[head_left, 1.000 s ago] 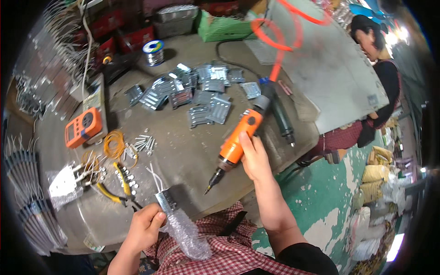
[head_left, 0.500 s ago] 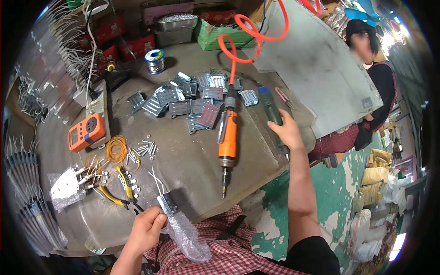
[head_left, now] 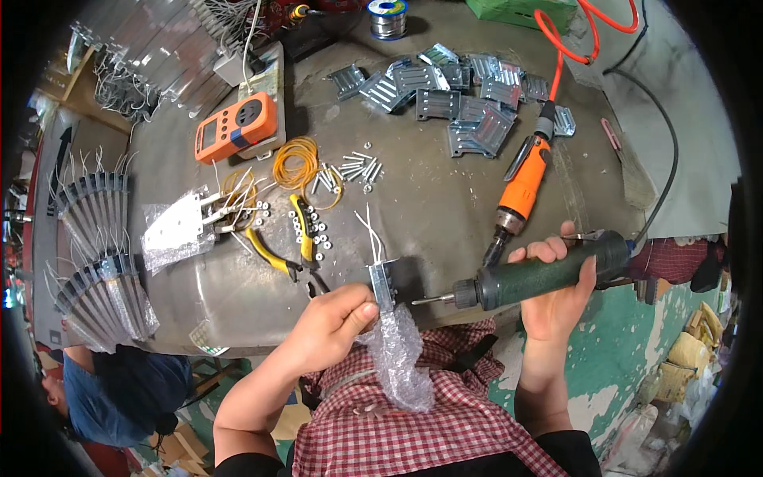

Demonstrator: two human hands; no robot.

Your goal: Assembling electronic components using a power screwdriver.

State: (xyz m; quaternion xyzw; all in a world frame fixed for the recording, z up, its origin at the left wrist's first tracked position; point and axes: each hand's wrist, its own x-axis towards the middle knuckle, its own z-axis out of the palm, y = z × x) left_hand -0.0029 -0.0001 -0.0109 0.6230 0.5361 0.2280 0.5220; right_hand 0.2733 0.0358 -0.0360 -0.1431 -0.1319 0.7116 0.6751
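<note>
My left hand (head_left: 334, 322) pinches a small metal part with white wires (head_left: 381, 282) at the table's front edge; a bubble-wrap sleeve (head_left: 400, 362) hangs from it. My right hand (head_left: 556, 298) grips a dark green power screwdriver (head_left: 540, 278) held level, its bit tip pointing left, close to the metal part. An orange pneumatic screwdriver (head_left: 523, 187) on a red coiled hose (head_left: 568, 40) lies on the grey table (head_left: 437, 207) just beyond my right hand.
Yellow-handled pliers (head_left: 286, 246), loose screws and washers (head_left: 350, 168), yellow rubber bands (head_left: 296, 163), an orange meter (head_left: 237, 127) and a pile of metal brackets (head_left: 453, 91) lie on the table. Finned wired parts (head_left: 99, 262) are stacked at left. A person in blue (head_left: 103, 389) sits below left.
My right hand let go of the orange screwdriver, took up the dark green one and brought it to the part in my left hand. The view has tilted closer to the table.
</note>
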